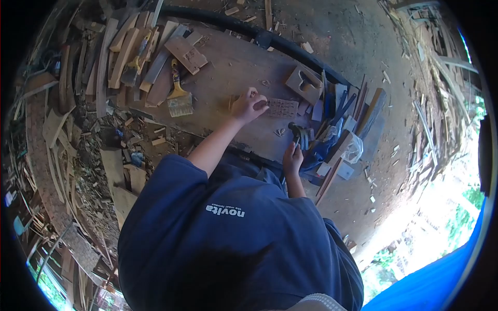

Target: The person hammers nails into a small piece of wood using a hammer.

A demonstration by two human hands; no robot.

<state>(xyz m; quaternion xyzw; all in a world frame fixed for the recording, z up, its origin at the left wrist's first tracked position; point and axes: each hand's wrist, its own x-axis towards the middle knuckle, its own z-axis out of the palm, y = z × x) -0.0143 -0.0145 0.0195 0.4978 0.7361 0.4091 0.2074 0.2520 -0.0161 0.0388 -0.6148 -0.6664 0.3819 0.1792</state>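
My left hand (pixel 248 107) is over the bench top, thumb and fingertips pinched together at the left end of a small patterned wooden piece (pixel 283 108). Whatever the pinch holds is too small to make out. My right hand (pixel 293 158) is closed round the handle of a hammer (pixel 299 131), whose dark head lies just below and right of the patterned piece. Small bits (pixel 279 132), perhaps nails or chips, are scattered left of the hammer head. Above right stands a wooden block with a heart-shaped cutout (pixel 304 85).
A wide paintbrush (pixel 179 98) and stacked wood strips (pixel 123 57) cover the bench's left end. A wooden board (pixel 187 54) lies beside them. Tools, a clear plastic bag (pixel 353 149) and long wood pieces (pixel 369 118) crowd the right. Scraps litter the ground.
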